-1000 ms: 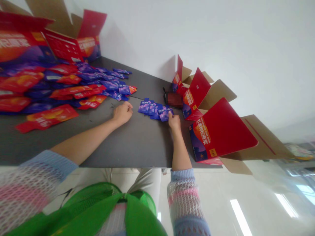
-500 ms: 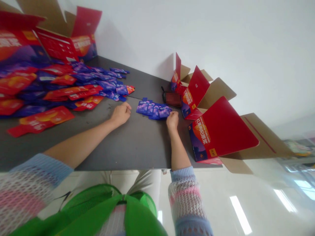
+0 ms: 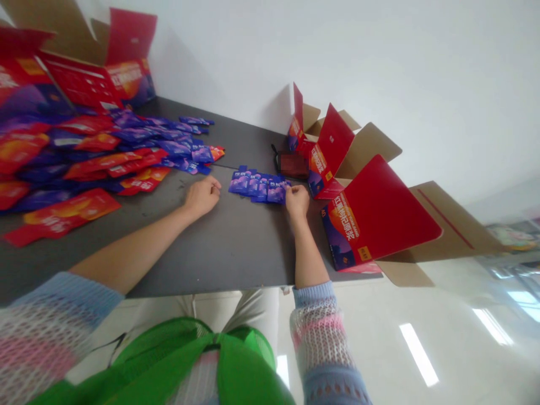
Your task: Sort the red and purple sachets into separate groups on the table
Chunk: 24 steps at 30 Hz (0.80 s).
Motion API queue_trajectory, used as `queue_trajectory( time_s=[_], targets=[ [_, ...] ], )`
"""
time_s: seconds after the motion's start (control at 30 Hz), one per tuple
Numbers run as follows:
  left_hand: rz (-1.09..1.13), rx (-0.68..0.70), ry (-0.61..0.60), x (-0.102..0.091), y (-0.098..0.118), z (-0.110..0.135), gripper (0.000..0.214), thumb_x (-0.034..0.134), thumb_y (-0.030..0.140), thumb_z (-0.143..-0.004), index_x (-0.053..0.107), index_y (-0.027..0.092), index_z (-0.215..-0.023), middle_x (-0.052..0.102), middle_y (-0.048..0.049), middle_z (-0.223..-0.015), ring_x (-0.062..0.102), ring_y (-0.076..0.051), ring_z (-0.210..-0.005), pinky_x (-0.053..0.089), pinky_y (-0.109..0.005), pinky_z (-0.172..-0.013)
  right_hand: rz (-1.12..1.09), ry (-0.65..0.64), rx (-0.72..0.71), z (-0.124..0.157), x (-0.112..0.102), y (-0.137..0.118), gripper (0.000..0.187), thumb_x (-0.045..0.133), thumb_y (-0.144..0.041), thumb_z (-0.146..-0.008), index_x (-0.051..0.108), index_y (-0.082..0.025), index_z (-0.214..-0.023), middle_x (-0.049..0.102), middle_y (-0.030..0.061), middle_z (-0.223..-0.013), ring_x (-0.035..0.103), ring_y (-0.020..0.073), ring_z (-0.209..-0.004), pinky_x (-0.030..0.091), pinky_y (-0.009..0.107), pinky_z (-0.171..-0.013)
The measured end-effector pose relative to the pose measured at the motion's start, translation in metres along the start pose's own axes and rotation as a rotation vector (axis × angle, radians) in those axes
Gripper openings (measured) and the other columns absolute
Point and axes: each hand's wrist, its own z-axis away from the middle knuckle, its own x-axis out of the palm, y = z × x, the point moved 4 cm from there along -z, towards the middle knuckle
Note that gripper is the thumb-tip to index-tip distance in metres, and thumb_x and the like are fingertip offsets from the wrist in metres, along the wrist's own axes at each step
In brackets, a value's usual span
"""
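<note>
White wall (image 3: pixel 236 62) behind a dark grey desk (image 3: pixel 236 242), with a glossy pale floor (image 3: pixel 367 315) beyond its near edge. Curled narrow in the fingers of the right hand (image 3: pixel 297 202), and touching the right end of a row of blue sachets (image 3: pixel 259 186); pinched on it or merely resting against it, impossible to tell. Loosely curled in the fingers of the left hand (image 3: pixel 202 197) too, with nothing visible in them, near the row's left end but apart from it. Between the hands and slightly farther back, the row itself, flat on the desk, sachets overlapping. Just behind its right end, a dark pouch (image 3: pixel 292 165), partly blurred. Farther right, a line of open red cartons (image 3: pixel 367 205), brown flaps spread. Left of the left hand, a heap of red and blue sachets (image 3: pixel 139 160), with a red sachet (image 3: pixel 71 212) lying in front. Behind the heap, more red cartons (image 3: pixel 129 81), also open. Nearest the camera, striped knitted sleeves (image 3: pixel 318 332) and green cloth (image 3: pixel 248 368).
</note>
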Motion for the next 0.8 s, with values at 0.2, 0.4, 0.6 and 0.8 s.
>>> queue_trajectory(
  time_s=[0.2,0.4,0.6,0.8],
  targets=[
    [0.025,0.001,0.000,-0.001,-0.001,0.000,0.023,0.050,0.013,-0.082,0.066,0.021,-0.098,0.075,-0.0075,-0.091,0.068,-0.026,-0.084,0.049,-0.036,-0.081,0.088,-0.035,-0.073,0.017,0.008,-0.015,0.019,0.055,-0.034,-0.093,0.066,-0.020,-0.097,0.072,0.0111,-0.092,0.068,0.0266,-0.090,0.048,0.039,-0.088],
    [0.025,0.017,0.007,0.000,-0.002,0.000,0.025,0.049,0.014,-0.082,0.068,0.021,-0.098,0.075,-0.0073,-0.090,0.068,-0.026,-0.086,0.049,-0.037,-0.084,0.132,-0.108,-0.164,0.031,0.010,-0.028,0.018,0.052,-0.029,-0.094,0.067,-0.017,-0.094,0.072,0.0133,-0.092,0.068,0.0279,-0.090,0.048,0.040,-0.087],
    [-0.015,0.014,-0.004,0.001,-0.001,-0.001,0.027,0.048,0.015,-0.083,0.068,0.020,-0.101,0.075,-0.0076,-0.094,0.068,-0.025,-0.088,0.050,-0.036,-0.085,0.164,-0.043,-0.168,0.035,0.000,-0.035,0.023,0.049,-0.030,-0.095,0.068,-0.017,-0.097,0.072,0.0130,-0.102,0.068,0.0251,-0.093,0.049,0.036,-0.087],
    [0.003,-0.011,-0.002,0.001,0.000,0.000,0.027,0.049,0.014,-0.084,0.068,0.020,-0.102,0.075,-0.0063,-0.094,0.069,-0.022,-0.088,0.051,-0.033,-0.083,0.327,-0.114,-0.090,0.036,-0.011,-0.036,0.035,0.045,-0.039,-0.097,0.073,-0.018,-0.100,0.075,0.0157,-0.099,0.071,0.0297,-0.097,0.051,0.039,-0.085]
  ],
)
